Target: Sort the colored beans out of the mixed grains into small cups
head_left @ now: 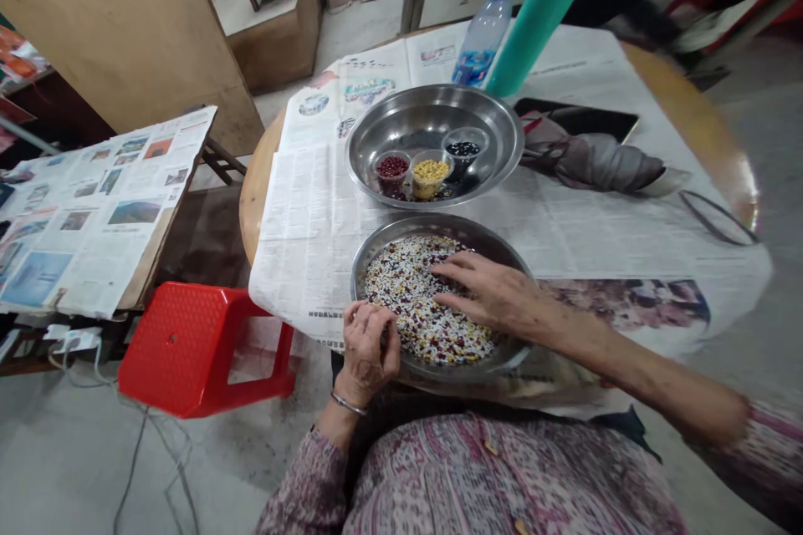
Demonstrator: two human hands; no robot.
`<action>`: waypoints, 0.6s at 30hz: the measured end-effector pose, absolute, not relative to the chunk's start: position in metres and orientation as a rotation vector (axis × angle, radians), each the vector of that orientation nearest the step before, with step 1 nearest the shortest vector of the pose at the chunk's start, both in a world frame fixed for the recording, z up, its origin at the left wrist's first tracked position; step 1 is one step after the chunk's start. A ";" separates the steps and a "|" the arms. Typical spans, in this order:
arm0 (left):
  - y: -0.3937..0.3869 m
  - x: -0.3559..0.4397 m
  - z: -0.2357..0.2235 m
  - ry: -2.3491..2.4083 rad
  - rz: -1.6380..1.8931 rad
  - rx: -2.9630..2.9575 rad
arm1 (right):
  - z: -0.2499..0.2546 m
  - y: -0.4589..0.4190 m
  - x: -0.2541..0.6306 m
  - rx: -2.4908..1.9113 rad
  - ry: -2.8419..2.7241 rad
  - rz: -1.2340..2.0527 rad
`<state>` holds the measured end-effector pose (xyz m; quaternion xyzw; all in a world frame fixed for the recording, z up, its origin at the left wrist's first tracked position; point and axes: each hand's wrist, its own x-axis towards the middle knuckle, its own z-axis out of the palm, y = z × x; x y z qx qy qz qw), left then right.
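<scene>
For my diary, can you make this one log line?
left hand: at rim of near bowl; right hand: over mixed grains; far bowl: three cups

Printed in bold Chinese characters on the newspaper point(301, 226), just left of the frame's lower centre, but too small to read surely. Equally illegible on the blue label point(473, 67) of the clear bottle point(493, 20), upper centre, and on the picture-filled newspaper pages point(94, 259) at left.
</scene>
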<state>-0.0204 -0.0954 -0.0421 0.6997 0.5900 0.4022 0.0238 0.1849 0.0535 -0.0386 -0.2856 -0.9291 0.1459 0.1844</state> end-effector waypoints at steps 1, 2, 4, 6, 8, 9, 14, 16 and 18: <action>-0.095 -0.020 -0.042 1.823 1.241 2.166 | -0.039 0.049 0.184 -0.784 -2.632 0.435; -0.095 -0.020 -0.041 1.823 1.240 2.165 | -0.039 0.045 0.181 -0.783 -2.650 0.454; -0.095 -0.020 -0.040 1.825 1.246 2.162 | -0.040 0.041 0.173 -0.803 -2.685 0.507; -0.095 -0.020 -0.040 1.829 1.256 2.157 | -0.041 0.040 0.163 -0.797 -2.690 0.601; -0.095 -0.020 -0.040 1.826 1.263 2.157 | -0.041 0.037 0.155 -0.747 -2.662 0.704; -0.096 -0.020 -0.040 1.825 1.268 2.158 | -0.040 0.034 0.151 -0.711 -2.649 0.750; -0.096 -0.020 -0.044 1.847 1.324 2.141 | -0.030 0.021 0.131 -0.456 -2.760 0.753; -0.096 -0.020 -0.045 1.852 1.326 2.138 | -0.025 0.027 0.125 -0.398 -2.817 0.621; -0.095 -0.020 -0.044 1.851 1.324 2.144 | -0.023 0.039 0.125 -0.449 -2.831 0.475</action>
